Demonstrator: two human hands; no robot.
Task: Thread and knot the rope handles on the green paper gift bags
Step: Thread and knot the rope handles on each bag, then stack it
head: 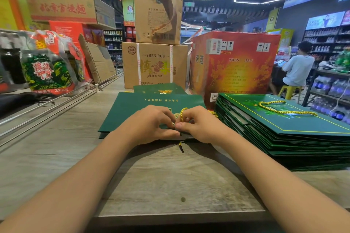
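Both hands, left hand (151,126) and right hand (200,125), pinch the yellow rope (182,114) at the near edge of the green bag (136,108), flat mid-worktop (56,157). Threading seems underway; knotting the end likely comes next.

Both bare forearms are reaching forward from the bottom corners and converging toward the middle. The left hand (151,125) is lying palm down, knuckles up, its fingers curling inward and its thumb stretching right. The right hand (198,125) is sitting just beside it, fingers bent, thumb pointing left. The 2 thumbs are nearly touching, and the fingertips of both hands are pinching together.
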